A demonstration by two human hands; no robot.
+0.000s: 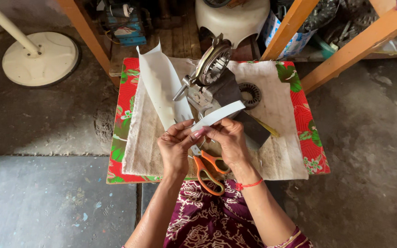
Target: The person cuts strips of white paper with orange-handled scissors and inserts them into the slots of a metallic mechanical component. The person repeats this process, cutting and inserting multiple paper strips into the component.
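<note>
While both hands pinch it above the low table (pixel 134 138), the white paper strip (pixel 219 115) looks light, thin and springy, apt to crease; its near end is the natural hold. The left hand (pixel 174 149) grips that end between thumb and fingers, and the right hand (pixel 228 140) closes on it just beside. Orange-handled scissors (pixel 210 170) lie under the wrists. A larger curled white sheet (pixel 161 89) rises to the left, and a metal motor stator assembly (pixel 212 73) stands close behind, crowding the strip's far end.

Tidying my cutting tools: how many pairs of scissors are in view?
1: orange-handled scissors lie at the table's near edge, just below the left hand and right hand. Others may be hidden under the paper.
</note>
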